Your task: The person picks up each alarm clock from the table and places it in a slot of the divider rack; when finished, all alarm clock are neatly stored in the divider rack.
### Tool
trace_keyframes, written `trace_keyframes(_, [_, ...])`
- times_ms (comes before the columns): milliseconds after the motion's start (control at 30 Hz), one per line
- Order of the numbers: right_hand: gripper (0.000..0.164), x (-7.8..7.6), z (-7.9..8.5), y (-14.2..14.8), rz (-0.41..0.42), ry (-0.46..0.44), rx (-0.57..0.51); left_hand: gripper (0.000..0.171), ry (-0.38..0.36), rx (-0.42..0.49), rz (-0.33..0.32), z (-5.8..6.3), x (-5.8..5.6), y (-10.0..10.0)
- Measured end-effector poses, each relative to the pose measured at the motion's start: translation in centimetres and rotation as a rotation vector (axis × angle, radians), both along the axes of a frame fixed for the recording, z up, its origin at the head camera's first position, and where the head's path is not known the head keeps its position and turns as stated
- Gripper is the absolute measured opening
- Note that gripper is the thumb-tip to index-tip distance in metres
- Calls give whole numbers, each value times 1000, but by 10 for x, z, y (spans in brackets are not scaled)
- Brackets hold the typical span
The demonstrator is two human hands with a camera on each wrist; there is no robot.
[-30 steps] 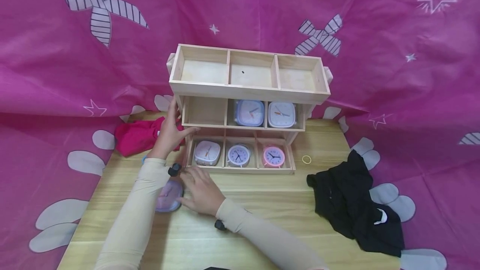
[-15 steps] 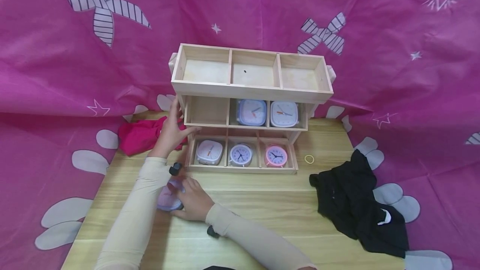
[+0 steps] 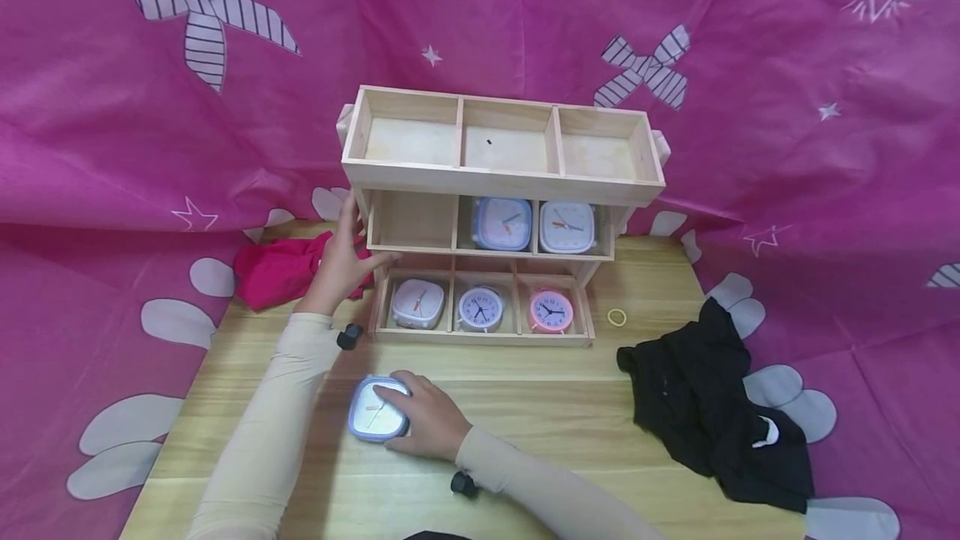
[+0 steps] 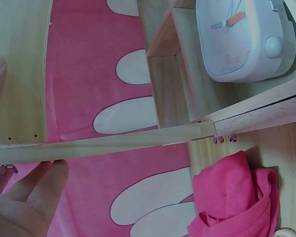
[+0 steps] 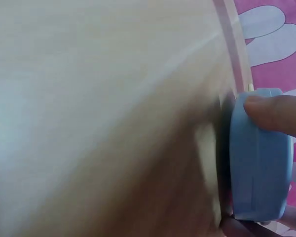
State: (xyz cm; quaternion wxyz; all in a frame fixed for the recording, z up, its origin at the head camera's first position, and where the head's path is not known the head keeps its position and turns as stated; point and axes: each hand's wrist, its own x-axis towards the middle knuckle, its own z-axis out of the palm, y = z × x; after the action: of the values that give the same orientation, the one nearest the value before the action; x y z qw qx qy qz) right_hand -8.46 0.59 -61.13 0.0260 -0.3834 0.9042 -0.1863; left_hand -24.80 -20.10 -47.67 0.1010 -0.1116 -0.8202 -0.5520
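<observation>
A blue-rimmed alarm clock [image 3: 365,417] with a pale dial is in my right hand [image 3: 437,422], low over the table's front left. Fingers and thumb pinch its right side; in the right wrist view the clock's smooth blue case [image 5: 259,168] shows edge-on. My left hand [image 3: 337,272] grips the left side of a three-tier wooden rack [image 3: 498,180], thumb at the middle tier and fingers behind. A blue clock [image 3: 503,225] and a white clock [image 3: 567,227] occupy the middle tier's centre and right compartments. Below sit a whitish clock [image 3: 417,303], a round white clock [image 3: 480,309] and a pink clock [image 3: 551,312].
The top tier's three compartments hold only a tiny dark speck. Red cloth [image 3: 277,271] lies left of the rack, behind my left wrist. To the right are a yellow ring [image 3: 617,317] and a crumpled black garment [image 3: 716,411]. Pink patterned fabric [image 3: 487,15] hangs behind the table.
My right hand has taken hold of the blue alarm clock beside my left forearm and brought it right, its dial now turned to view. The left hand keeps its grip on the rack.
</observation>
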Motion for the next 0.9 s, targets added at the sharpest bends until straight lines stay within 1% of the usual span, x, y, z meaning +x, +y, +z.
trace_keyframes(67, [91, 6, 2, 10, -11, -15, -12, 129, 0, 5, -1, 0, 0, 0])
trace_keyframes(200, [91, 11, 8, 25, -12, 16, -31, 129, -2, 5, 3, 0, 0, -2])
trace_keyframes(300, [90, 6, 22, 31, -19, 78, -62, 129, -2, 4, 0, -1, 0, -3])
trace_keyframes(367, [88, 0, 37, 33, -34, 112, -106, 128, -3, 0, -2, -2, -1, -4])
trace_keyframes(467, [85, -13, 63, 37, -73, 167, -199, 127, -8, -6, -6, -3, -1, -4])
trace_keyframes(533, [84, -25, 82, 38, -107, 204, -271, 128, -9, -2, -7, -3, -2, -3])
trace_keyframes(633, [84, -47, 106, 39, -163, 282, -396, 128, 3, -1, -9, -4, -2, -3])
trace_keyframes(733, [83, -71, 126, 38, -210, 356, -494, 126, 16, -6, -12, -5, -2, -3])
trace_keyframes(767, [83, -79, 132, 37, -224, 365, -523, 125, 17, -13, -11, -5, -2, -3])
trace_keyframes(833, [84, -94, 144, 34, -247, 382, -549, 124, 21, -23, -8, -6, -3, -4])
trace_keyframes(900, [83, -107, 153, 28, -270, 404, -538, 122, 32, -32, -8, -7, -3, -4])
